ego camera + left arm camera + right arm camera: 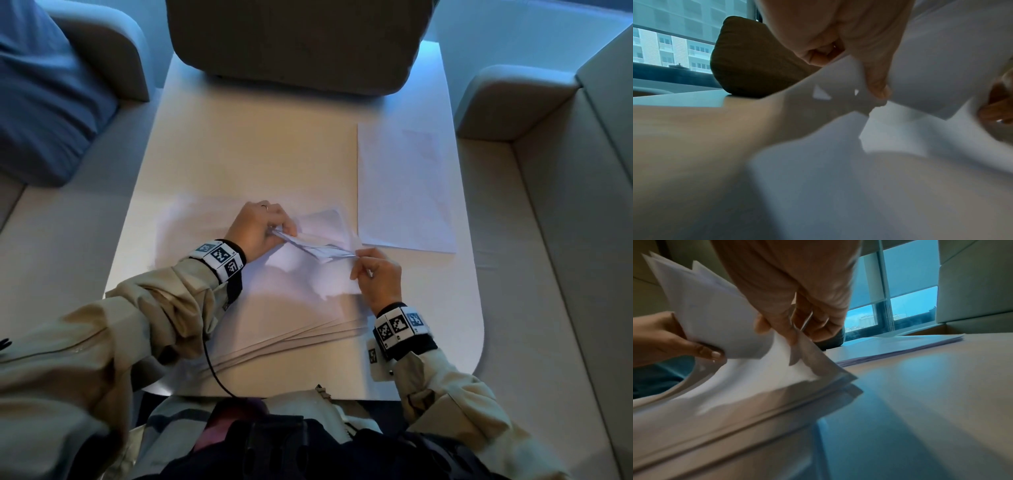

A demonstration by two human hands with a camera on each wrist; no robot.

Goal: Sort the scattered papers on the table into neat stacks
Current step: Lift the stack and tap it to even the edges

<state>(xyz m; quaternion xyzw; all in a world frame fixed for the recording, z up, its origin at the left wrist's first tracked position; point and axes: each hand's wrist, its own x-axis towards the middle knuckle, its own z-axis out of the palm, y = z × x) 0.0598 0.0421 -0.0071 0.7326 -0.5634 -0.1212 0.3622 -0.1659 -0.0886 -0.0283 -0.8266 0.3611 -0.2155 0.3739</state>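
A loose, fanned pile of white papers (274, 308) lies on the near half of the pale table (239, 144). My left hand (279, 229) grips a small bundle of smaller sheets (315, 245) just above that pile. In the right wrist view the bundle (715, 313) stands fanned in the left hand (674, 342). My right hand (359, 263) pinches the lifted corner of a top sheet (777, 369) between thumb and fingers (791, 335), right beside the bundle's end. A neat stack of papers (407, 192) lies flat at the table's right side.
A brown cushion (294, 44) sits on the table's far end. A blue cushion (44, 92) lies on the sofa at the left, and a pale armrest (507, 102) is at the right. A black cable (212, 370) hangs from my left wrist over the near edge.
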